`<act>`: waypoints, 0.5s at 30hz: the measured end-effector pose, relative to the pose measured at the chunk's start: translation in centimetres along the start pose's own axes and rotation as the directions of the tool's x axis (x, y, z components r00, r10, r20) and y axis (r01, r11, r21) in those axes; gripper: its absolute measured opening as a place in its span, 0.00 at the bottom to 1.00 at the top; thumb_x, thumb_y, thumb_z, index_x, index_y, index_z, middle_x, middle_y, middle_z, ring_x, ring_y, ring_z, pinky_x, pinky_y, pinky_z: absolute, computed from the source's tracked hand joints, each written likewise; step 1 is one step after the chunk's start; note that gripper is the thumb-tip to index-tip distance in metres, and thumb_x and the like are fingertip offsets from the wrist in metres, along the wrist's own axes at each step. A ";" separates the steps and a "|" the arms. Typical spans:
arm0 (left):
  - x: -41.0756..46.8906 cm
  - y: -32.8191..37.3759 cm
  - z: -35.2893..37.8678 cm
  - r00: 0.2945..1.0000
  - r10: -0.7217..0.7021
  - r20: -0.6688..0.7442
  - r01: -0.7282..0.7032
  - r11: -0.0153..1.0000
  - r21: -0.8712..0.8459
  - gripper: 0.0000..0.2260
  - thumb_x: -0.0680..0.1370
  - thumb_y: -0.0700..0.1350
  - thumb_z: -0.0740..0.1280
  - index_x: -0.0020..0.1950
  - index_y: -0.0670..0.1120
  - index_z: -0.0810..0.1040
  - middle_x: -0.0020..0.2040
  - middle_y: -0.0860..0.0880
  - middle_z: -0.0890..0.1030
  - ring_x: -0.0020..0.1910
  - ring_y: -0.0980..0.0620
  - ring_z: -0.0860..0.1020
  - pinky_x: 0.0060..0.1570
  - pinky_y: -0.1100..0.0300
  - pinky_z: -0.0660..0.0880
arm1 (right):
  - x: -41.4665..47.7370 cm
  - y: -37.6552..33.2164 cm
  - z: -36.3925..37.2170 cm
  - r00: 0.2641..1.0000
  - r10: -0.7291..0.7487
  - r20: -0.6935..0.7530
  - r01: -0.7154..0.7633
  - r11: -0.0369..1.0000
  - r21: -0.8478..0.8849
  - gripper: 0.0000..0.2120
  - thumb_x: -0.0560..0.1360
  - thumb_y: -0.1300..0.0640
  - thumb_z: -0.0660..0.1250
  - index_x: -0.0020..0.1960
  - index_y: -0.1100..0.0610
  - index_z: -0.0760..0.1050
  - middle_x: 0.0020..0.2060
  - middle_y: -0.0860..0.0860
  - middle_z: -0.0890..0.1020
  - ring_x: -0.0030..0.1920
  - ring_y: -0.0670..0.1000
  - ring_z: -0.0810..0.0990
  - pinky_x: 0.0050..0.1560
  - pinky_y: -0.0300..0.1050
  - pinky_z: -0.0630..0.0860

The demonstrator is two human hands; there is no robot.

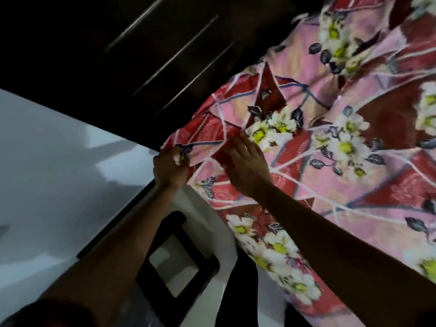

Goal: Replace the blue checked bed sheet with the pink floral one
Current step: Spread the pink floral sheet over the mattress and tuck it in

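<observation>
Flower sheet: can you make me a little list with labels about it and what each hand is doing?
sheet: pink floral sheet, spread out and wrinkled
left hand: left hand grips the sheet's corner
right hand: right hand rests on the sheet with fingers straight, close beside the other hand
blue checked sheet: not in sight
beyond the sheet: dark panel with thin bright lines

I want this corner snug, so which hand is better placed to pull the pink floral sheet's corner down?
Probably left. The left hand grips the pink floral sheet right at its corner edge; the right hand lies flat farther in, gripping nothing.
</observation>
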State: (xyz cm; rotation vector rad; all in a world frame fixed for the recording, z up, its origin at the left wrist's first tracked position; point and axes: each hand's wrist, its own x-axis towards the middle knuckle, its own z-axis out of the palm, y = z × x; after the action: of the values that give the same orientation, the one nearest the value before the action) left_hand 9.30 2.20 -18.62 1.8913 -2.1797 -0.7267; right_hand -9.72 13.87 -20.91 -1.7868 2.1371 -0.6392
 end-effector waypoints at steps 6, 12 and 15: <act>1.7 -1.9 0.8 0.999 0.046 -0.003 -0.047 0.999 -0.028 0.02 0.77 0.40 0.69 0.47 0.44 0.82 0.47 0.45 0.85 0.48 0.45 0.82 0.40 0.62 0.71 | 4.0 -2.2 2.0 0.997 -0.042 0.063 0.044 0.998 -0.039 0.23 0.78 0.51 0.66 0.71 0.57 0.72 0.73 0.59 0.71 0.74 0.63 0.66 0.72 0.65 0.64; 1.9 -3.2 1.7 0.997 -0.080 0.000 0.078 0.980 -0.181 0.06 0.79 0.43 0.70 0.52 0.42 0.80 0.51 0.45 0.84 0.45 0.54 0.79 0.36 0.69 0.66 | 6.7 -3.5 2.9 0.973 -0.135 0.189 0.156 0.983 -0.101 0.24 0.75 0.50 0.70 0.70 0.50 0.73 0.71 0.58 0.72 0.71 0.62 0.69 0.64 0.64 0.71; 1.8 -5.1 1.9 0.921 -0.388 -0.019 0.356 0.863 -0.359 0.09 0.79 0.47 0.70 0.56 0.43 0.79 0.53 0.45 0.84 0.50 0.49 0.81 0.41 0.62 0.73 | 8.1 -4.3 3.5 0.944 -0.181 0.274 0.221 0.968 -0.120 0.22 0.75 0.49 0.69 0.68 0.47 0.74 0.69 0.56 0.72 0.69 0.60 0.70 0.61 0.62 0.73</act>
State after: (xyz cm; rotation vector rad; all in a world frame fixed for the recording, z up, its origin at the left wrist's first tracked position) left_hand 12.67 0.54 -22.93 2.1155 -1.5125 -0.9926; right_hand -5.96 4.84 -21.27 -2.0593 1.8846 -0.2715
